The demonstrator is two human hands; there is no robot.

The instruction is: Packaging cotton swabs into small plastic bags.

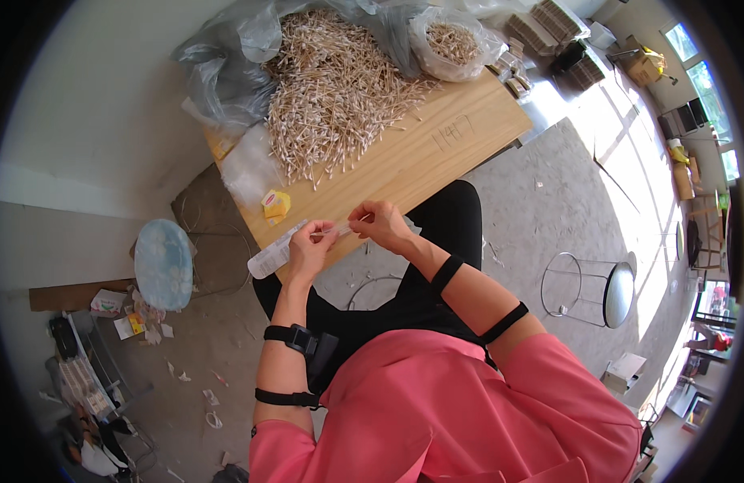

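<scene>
At the table's near edge, my left hand (309, 251) and my right hand (381, 226) are close together with fingertips pinched. Between them runs a small translucent strip (340, 231), which looks like thin plastic; both hands grip it, and the fingers partly hide it. Beside my left hand, a white printed sheet or packet (269, 258) lies along the table edge. Just beyond that is a yellow packet (276, 206). A large heap of cotton swabs (331, 97) spreads over the far part of the wooden table (436, 153).
Grey plastic sheeting (227, 76) surrounds the heap's back. A clear bag of swabs (452, 44) stands at the far right, and clear plastic (249, 171) lies at the left edge. Stools stand left (163, 264) and right (619, 295). Scraps litter the floor.
</scene>
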